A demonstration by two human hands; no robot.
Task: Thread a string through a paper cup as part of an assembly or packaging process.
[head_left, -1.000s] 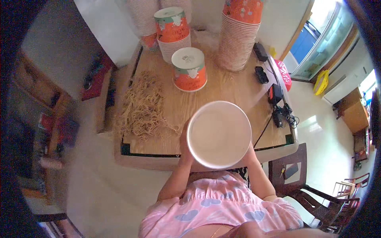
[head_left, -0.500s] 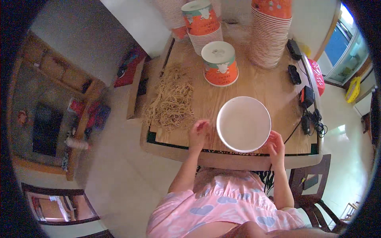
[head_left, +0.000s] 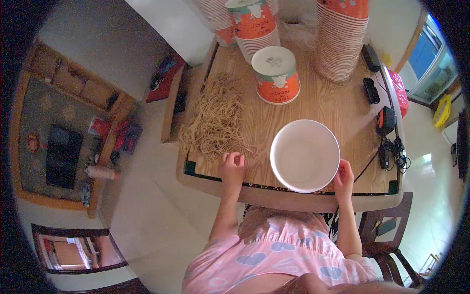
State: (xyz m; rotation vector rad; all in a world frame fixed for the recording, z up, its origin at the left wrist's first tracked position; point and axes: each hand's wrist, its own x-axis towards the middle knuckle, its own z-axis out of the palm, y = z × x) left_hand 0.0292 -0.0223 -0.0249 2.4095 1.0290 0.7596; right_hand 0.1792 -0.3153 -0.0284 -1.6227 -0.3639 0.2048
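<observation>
A white-lined paper bucket [head_left: 304, 157] stands with its open mouth up near the table's front edge; it looks bare inside. My right hand [head_left: 344, 179] is at its right side, fingers curled against the outer wall and partly hidden by it. My left hand [head_left: 232, 169] is at the near edge of a loose heap of tan paper cord [head_left: 215, 117], fingers curled and pinched together where loose strands lie. Beyond the bucket, an orange and green printed paper bucket [head_left: 277, 88] stands upside down.
Tall stacks of nested buckets rise at the back, one stack [head_left: 340, 44] at right and another bucket stack [head_left: 257, 41] left of it. Black power adapters [head_left: 386, 120] and cables lie along the right edge. A dark wooden chair [head_left: 384, 225] stands at the near right.
My left hand has moved left, away from the bucket, to the cord heap, and its fingers have closed. My right hand remains at the bucket's side. The view has shifted slightly.
</observation>
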